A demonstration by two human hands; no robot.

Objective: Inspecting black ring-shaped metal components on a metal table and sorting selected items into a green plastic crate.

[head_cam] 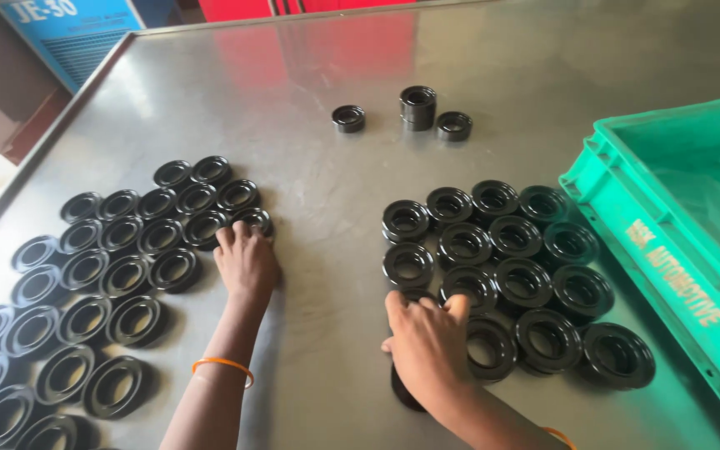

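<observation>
My left hand (246, 262) lies palm down on the steel table (310, 167), its fingertips on a flat black ring (253, 220) at the near edge of a left-hand group of several flat black rings (118, 275). My right hand (427, 346) is closed over a thicker black ring, mostly hidden under the palm, at the near left of a right-hand group of several stacked black rings (518, 275). An orange bangle (223, 364) circles the left wrist.
Three more black rings stand apart at the back, one of them a taller stack (417, 107). A green plastic crate (693, 250) sits at the right edge. A blue box (72, 29) lies beyond the table's far left corner.
</observation>
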